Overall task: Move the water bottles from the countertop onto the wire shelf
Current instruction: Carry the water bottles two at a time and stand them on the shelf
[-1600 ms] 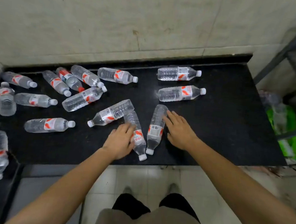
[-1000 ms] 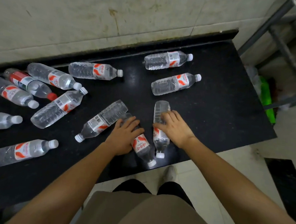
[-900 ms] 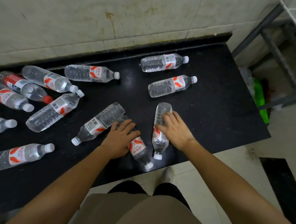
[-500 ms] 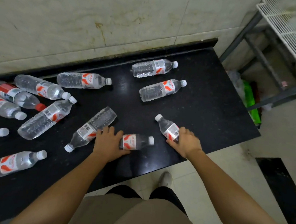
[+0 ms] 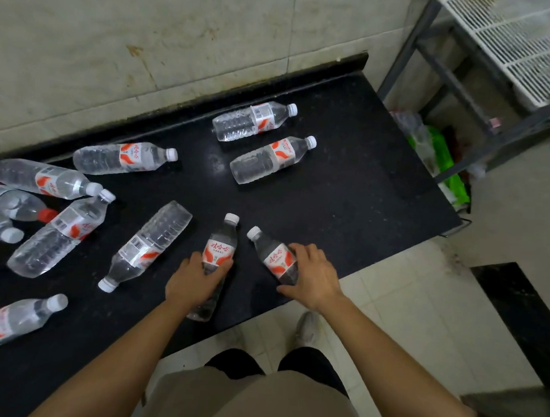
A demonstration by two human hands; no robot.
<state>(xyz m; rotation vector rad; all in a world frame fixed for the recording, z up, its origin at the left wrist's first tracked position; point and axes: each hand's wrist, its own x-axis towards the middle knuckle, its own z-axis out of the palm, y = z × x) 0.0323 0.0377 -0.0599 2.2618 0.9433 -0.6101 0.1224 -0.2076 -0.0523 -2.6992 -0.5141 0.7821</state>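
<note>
Gripping one water bottle each, both hands are working at the near edge of the black countertop [image 5: 349, 187]. The left hand [image 5: 195, 280] is wrapping its fingers and thumb around the left-hand bottle [image 5: 220, 247] at the lower edge of the label, with the white cap pointing away from the person. The right hand [image 5: 311, 276] is closing over the lower body of the right-hand bottle [image 5: 272, 255], whose cap is pointing away and to the left, near the other cap. Whether either bottle is resting on the surface or raised off it cannot be told. Just left of the left hand a fallen bottle [image 5: 149, 245] is lying with its cap toward the person. Two far bottles [image 5: 270, 159] are lying side by side near the back wall, and a cluster of bottles [image 5: 56, 227] is crowding the left end. The wire shelf [image 5: 515, 45] is standing beyond the countertop's right end, well apart from both hands
</note>
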